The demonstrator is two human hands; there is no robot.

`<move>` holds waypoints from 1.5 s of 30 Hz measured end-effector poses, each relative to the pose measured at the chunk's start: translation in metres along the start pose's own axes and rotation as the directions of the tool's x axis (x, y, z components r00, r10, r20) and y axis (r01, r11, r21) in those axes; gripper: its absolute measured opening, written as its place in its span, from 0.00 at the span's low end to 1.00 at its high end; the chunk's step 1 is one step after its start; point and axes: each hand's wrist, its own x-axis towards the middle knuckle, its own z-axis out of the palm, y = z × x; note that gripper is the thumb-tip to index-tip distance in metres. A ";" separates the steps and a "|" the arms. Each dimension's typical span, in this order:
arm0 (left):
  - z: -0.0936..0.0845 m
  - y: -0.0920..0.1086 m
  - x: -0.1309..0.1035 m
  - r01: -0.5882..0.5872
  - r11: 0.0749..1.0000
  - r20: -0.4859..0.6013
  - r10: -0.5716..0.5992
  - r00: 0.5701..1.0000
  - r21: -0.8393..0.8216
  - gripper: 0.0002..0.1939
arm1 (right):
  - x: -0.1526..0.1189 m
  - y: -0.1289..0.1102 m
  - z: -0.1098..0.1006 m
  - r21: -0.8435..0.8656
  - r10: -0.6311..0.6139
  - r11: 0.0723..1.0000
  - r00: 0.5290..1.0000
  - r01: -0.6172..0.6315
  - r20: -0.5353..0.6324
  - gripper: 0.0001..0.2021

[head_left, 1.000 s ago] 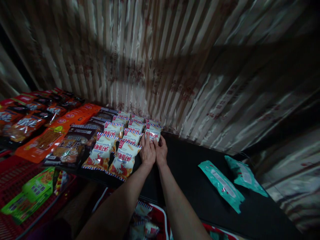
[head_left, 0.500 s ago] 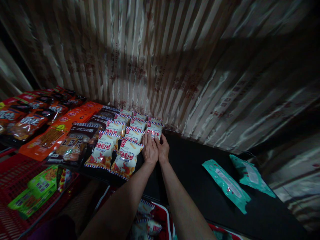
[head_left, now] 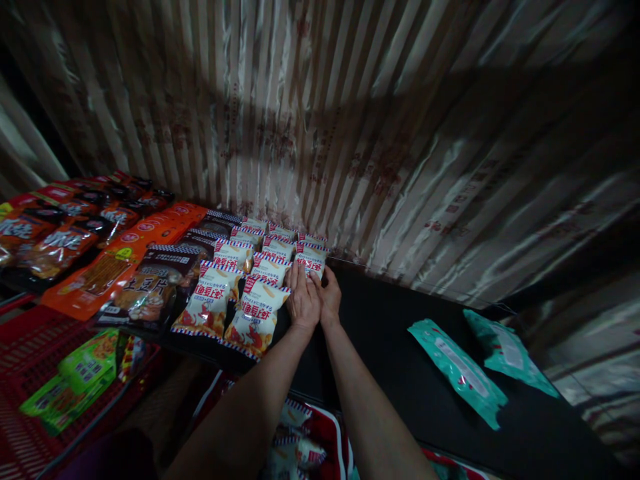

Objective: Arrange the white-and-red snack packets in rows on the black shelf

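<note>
White snack bag (head_left: 313, 253) is touched in front by the flattish left hand (head_left: 303, 303) and low down by the curled right hand (head_left: 329, 297). Actual grip can't really be told, tbh.

Right of my fingers (head_left: 301, 275): broad bare stretch of black surface (head_left: 375, 340), passable as far as two green packets (head_left: 457, 372); only a slim gap between those. Left: blocked. White bags (head_left: 256, 317) in close rows, nearest ones just beside my left hand (head_left: 305, 305), hardly a slot between them. Further left, dark bags (head_left: 155, 283) crowd on. Behind: striped sheeting (head_left: 280, 133) closes off the back edge. Below the front edge: red basket (head_left: 330, 430).
</note>
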 end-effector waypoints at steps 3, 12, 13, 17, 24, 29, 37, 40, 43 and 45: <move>0.001 0.000 0.000 -0.005 1.000 0.010 0.005 1.000 0.008 0.24 | -0.001 0.000 -0.002 -0.068 -0.003 0.998 1.000 0.002 -0.027 0.28; 0.005 -0.004 -0.001 -0.071 0.996 0.011 0.071 0.997 0.048 0.24 | 0.023 -0.017 -0.010 -0.299 -0.355 0.885 0.933 0.357 0.063 0.24; 0.005 -0.005 -0.001 -0.082 0.995 0.017 0.082 0.997 0.050 0.25 | 0.028 -0.019 -0.010 -0.299 -0.382 0.870 0.919 0.393 0.098 0.23; 0.006 -0.007 -0.001 -0.131 0.989 0.051 0.128 0.991 0.063 0.28 | 0.042 -0.023 -0.008 -0.253 -0.427 0.842 0.875 0.477 0.228 0.22; 0.008 -0.010 -0.001 -0.112 0.990 0.074 0.106 0.992 0.087 0.29 | 0.045 -0.017 0.004 -0.234 -0.400 0.851 0.868 0.471 0.293 0.22; 0.008 -0.010 -0.001 -0.081 0.995 0.055 0.077 0.995 0.067 0.27 | 0.040 -0.010 0.002 -0.145 -0.219 0.962 0.971 0.232 0.099 0.26; 0.005 -0.007 -0.002 -0.084 0.994 0.039 0.082 0.996 0.064 0.26 | 0.028 0.000 -0.001 0.061 0.146 0.987 0.985 -0.152 0.091 0.28; 0.005 -0.006 -0.002 -0.086 0.994 0.037 0.084 0.996 0.068 0.26 | 0.027 0.000 -0.001 0.061 0.153 0.985 0.984 -0.159 0.088 0.28; 0.005 -0.007 -0.002 -0.089 0.993 0.035 0.087 0.996 0.074 0.25 | 0.024 -0.001 -0.003 0.066 0.165 0.984 0.985 -0.168 0.051 0.30; 0.006 -0.007 -0.001 -0.097 0.992 0.034 0.094 0.995 0.075 0.25 | 0.022 -0.001 -0.004 0.063 0.174 0.982 0.984 -0.177 0.049 0.30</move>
